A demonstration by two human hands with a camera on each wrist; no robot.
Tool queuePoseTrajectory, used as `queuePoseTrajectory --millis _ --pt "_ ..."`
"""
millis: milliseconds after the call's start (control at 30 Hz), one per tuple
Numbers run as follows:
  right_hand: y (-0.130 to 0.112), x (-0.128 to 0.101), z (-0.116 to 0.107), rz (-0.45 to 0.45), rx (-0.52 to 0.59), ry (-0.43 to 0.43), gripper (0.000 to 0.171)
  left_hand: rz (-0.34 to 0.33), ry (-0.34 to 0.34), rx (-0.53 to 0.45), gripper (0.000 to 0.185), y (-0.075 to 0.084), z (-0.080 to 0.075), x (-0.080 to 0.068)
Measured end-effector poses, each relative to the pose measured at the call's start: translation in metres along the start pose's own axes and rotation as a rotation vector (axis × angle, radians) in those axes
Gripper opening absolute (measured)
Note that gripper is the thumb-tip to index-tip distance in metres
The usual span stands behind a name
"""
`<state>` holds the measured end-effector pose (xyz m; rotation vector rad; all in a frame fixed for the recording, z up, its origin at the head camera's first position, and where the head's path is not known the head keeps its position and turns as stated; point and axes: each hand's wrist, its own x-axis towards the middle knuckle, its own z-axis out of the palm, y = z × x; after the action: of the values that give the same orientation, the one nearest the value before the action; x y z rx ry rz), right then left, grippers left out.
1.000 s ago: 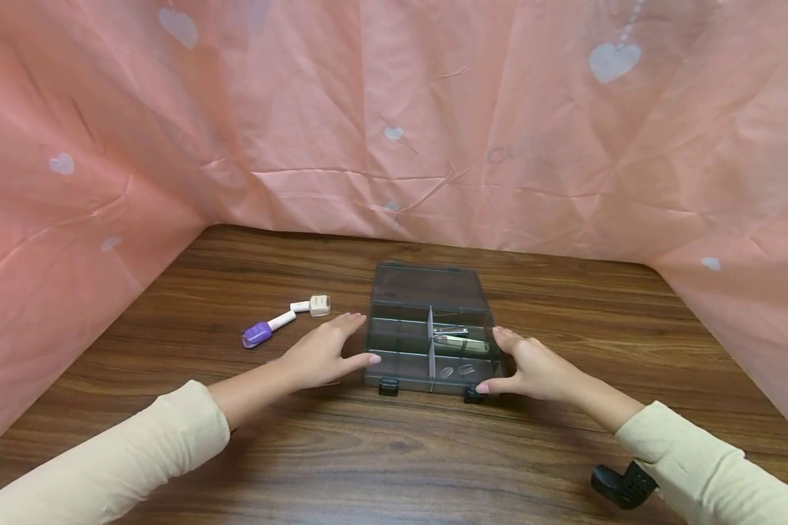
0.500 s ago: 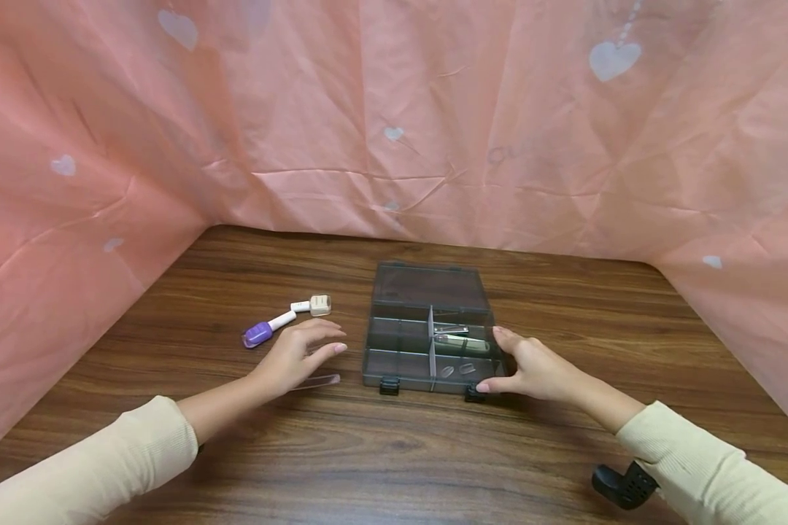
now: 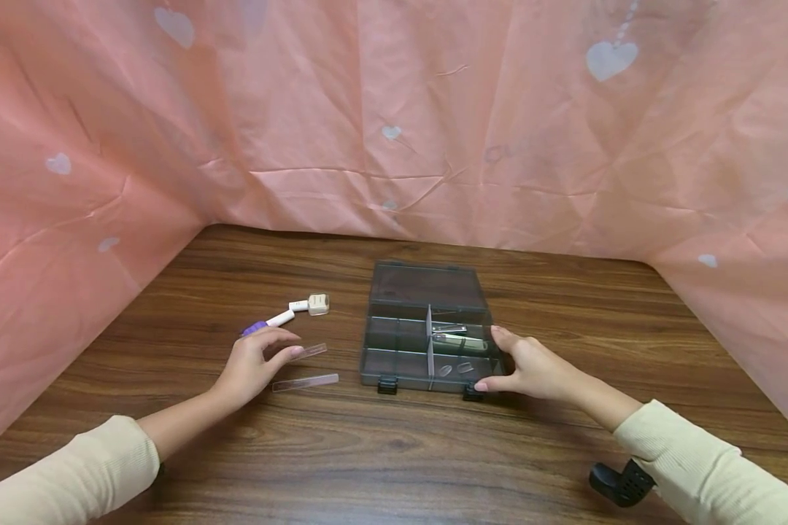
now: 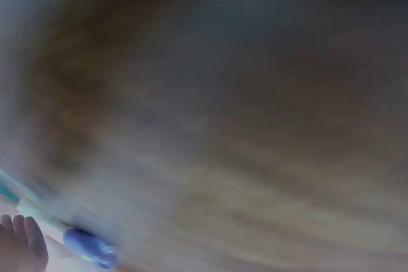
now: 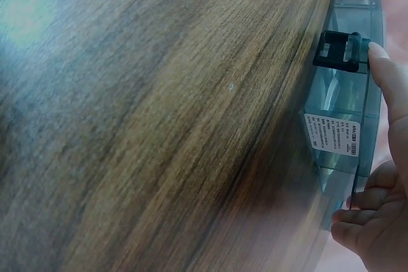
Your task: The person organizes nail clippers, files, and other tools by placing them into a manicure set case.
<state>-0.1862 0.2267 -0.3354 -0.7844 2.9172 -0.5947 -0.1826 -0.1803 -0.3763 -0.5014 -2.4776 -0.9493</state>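
My right hand (image 3: 532,367) grips the right front corner of a see-through dark grey compartment box (image 3: 427,286). Its thumb lies by a front latch (image 5: 338,51) and the other fingers bend along the side. Through the box show a nail clipper (image 3: 449,330), a pale green tool (image 3: 460,342) and small clear nail tips (image 3: 465,367). My left hand (image 3: 252,367) hovers low over the table to the left, fingers loosely bent. Beside its thumb is a clear narrow strip (image 3: 311,352); a second clear strip (image 3: 305,382) lies nearer to me.
Behind the left hand lie a purple nail polish bottle (image 3: 255,328), partly covered by that hand, and a cream nail polish bottle (image 3: 318,304), both with white caps. Pink curtain (image 3: 394,131) surrounds the wooden table (image 3: 394,452) at the back and sides. The left wrist view is blurred.
My left hand has left the box's left side and moved left past the strips, uncovering both. My right hand stays at the box.
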Motion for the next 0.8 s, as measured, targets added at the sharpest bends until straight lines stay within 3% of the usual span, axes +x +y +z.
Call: queuePoseTrajectory --millis 367,533,800 --pt "0.000 -0.001 0.000 0.006 0.001 -0.001 0.102 -0.011 0.047 0.113 0.020 -0.015 -0.007 -0.016" --pt "0.001 -0.001 0.000 0.009 0.001 -0.008 0.103 -0.020 0.046 0.148 0.019 -0.019 -0.010 -0.022" --pt "0.001 0.000 0.000 0.000 0.003 -0.010 0.102 -0.089 0.004 0.153 0.015 -0.021 -0.013 -0.025"
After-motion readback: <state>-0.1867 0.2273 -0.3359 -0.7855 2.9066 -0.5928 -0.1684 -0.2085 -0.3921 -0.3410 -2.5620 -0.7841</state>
